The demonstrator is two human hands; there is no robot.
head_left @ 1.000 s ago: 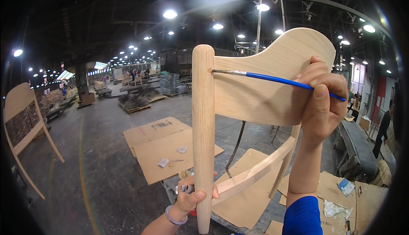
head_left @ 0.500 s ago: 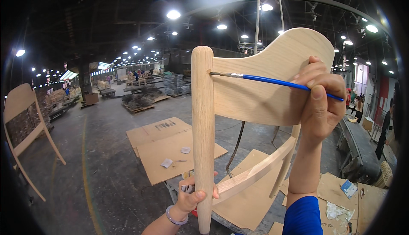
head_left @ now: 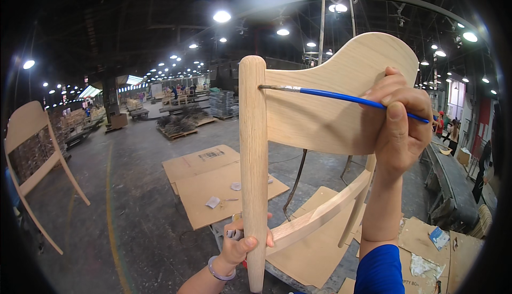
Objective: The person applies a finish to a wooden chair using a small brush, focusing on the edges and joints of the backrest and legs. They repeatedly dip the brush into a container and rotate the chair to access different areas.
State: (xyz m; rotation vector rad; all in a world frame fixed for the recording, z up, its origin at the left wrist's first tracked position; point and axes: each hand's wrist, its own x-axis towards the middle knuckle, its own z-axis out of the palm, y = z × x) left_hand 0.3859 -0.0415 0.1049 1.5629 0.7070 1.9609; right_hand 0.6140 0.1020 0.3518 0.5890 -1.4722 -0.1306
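A bare wooden chair back frame stands before me, with a round upright post (head_left: 253,150), a broad curved backrest (head_left: 320,121) and a lower curved rail (head_left: 320,213). My left hand (head_left: 240,246) is wrapped around the lower part of the post, beside the rail. Something greyish shows at its fingers, too small to name. Between thumb and fingers, my right hand (head_left: 402,126) pinches a thin paintbrush (head_left: 341,96) with a blue handle. The brush's dark bristle tip touches the post near the backrest's upper edge. My right fingers lie close against the backrest's face.
Below lie flat cardboard sheets (head_left: 208,187), with small white scraps on them. Another chair frame (head_left: 34,155) is at the far left. A dark conveyor (head_left: 450,182) runs along the right. Pallets of stacked material (head_left: 184,121) and several people are farther back.
The brush tip has shifted slightly up and left along the joint of post and backrest. My left hand keeps its grip, and the background has shifted a little in view.
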